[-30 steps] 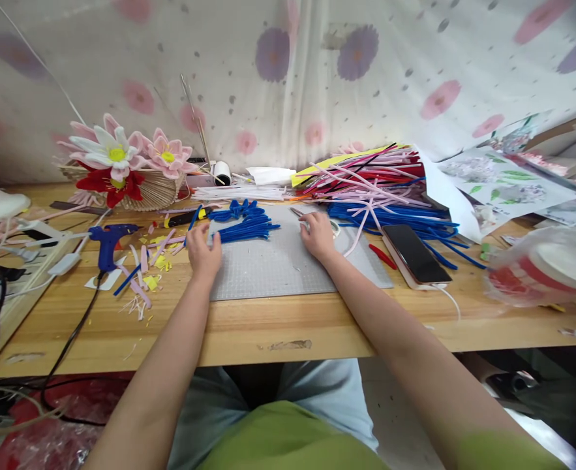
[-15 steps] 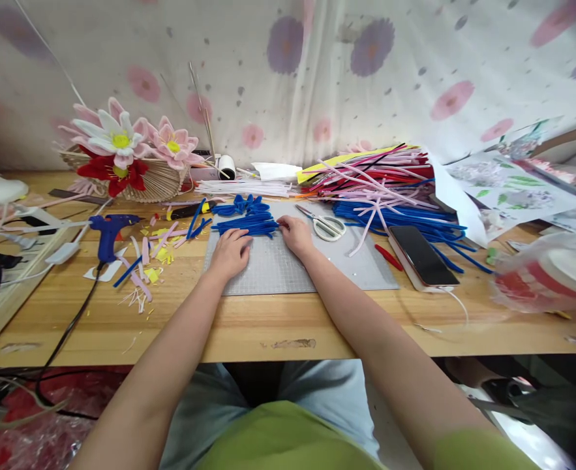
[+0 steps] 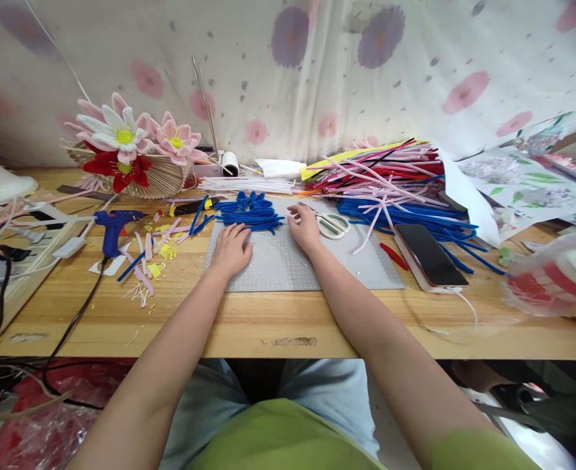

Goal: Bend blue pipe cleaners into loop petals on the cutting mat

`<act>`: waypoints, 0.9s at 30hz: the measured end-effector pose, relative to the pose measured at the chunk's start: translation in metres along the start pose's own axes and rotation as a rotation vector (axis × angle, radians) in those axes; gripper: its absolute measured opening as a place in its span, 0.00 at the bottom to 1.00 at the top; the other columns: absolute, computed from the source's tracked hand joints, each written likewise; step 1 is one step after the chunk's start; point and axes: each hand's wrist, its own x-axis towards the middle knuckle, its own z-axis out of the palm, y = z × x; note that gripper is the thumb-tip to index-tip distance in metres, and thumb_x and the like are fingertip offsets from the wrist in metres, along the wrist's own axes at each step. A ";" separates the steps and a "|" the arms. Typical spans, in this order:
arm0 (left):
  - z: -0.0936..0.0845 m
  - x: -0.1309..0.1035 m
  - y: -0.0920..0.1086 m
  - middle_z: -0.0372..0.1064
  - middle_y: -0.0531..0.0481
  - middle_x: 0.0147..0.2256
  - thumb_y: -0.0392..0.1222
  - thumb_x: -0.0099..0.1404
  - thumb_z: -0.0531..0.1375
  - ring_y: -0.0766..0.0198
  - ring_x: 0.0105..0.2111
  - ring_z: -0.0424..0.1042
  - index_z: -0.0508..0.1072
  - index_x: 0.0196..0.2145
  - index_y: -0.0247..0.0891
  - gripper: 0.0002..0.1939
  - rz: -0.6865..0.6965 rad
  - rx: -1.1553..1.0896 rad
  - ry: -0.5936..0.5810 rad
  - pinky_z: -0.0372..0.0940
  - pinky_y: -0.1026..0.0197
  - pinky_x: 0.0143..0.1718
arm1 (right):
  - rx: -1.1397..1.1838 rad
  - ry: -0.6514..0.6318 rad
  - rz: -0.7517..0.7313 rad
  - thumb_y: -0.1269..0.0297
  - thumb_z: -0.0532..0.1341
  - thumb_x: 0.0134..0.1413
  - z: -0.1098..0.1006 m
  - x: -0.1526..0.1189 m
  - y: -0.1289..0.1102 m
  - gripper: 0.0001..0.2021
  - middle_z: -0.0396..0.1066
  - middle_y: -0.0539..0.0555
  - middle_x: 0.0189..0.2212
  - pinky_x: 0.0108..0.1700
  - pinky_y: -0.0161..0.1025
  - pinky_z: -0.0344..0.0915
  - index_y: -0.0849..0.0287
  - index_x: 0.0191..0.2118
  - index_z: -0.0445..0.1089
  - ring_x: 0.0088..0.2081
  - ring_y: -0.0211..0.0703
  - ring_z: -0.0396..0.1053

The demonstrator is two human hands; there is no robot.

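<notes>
Blue pipe cleaners (image 3: 251, 220) lie in a bundle across the upper left of a grey cutting mat (image 3: 272, 271), with looped blue pieces (image 3: 249, 201) just behind them. My left hand (image 3: 231, 250) rests on the mat, its spread fingers touching the bundle's near edge. A short gap separates my right hand (image 3: 303, 228) from the bundle's right end; its fingers are loosely bent and apart, and no object shows in them. Close to the right of that hand are white-handled scissors (image 3: 335, 226), their blades partly behind the fingers.
A blue glue gun (image 3: 115, 230) stands at left among scraps (image 3: 158, 251). Pipe-cleaner flowers (image 3: 126, 140) are behind it. More blue pipe cleaners (image 3: 405, 219), a pink and red pile (image 3: 385, 171), a phone (image 3: 432, 256) and a plastic-wrapped tub (image 3: 552, 277) occupy the right.
My right hand has come away from the right end of the blue bundle and moved slightly right, toward the scissors. My left hand stays by the bundle. The view has shifted a little.
</notes>
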 end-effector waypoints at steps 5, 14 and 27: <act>-0.004 0.000 0.002 0.55 0.46 0.60 0.39 0.61 0.51 0.55 0.60 0.51 0.63 0.55 0.38 0.24 0.034 -0.024 0.055 0.48 0.49 0.61 | -0.150 -0.202 -0.139 0.64 0.57 0.52 0.005 -0.003 -0.006 0.15 0.70 0.57 0.40 0.49 0.45 0.57 0.58 0.46 0.69 0.46 0.50 0.61; 0.004 0.002 0.000 0.62 0.49 0.56 0.40 0.63 0.49 0.56 0.57 0.56 0.69 0.51 0.40 0.20 0.051 -0.019 -0.034 0.49 0.46 0.60 | -0.265 -0.109 -0.375 0.71 0.51 0.55 -0.001 -0.010 -0.024 0.15 0.67 0.58 0.44 0.49 0.43 0.55 0.60 0.47 0.68 0.47 0.49 0.57; 0.006 0.004 -0.003 0.58 0.46 0.58 0.45 0.64 0.49 0.57 0.59 0.55 0.63 0.56 0.37 0.24 0.037 -0.031 -0.103 0.51 0.52 0.59 | -0.370 -0.205 -0.255 0.74 0.53 0.50 0.009 -0.014 -0.024 0.11 0.66 0.61 0.38 0.45 0.45 0.56 0.61 0.39 0.68 0.43 0.51 0.57</act>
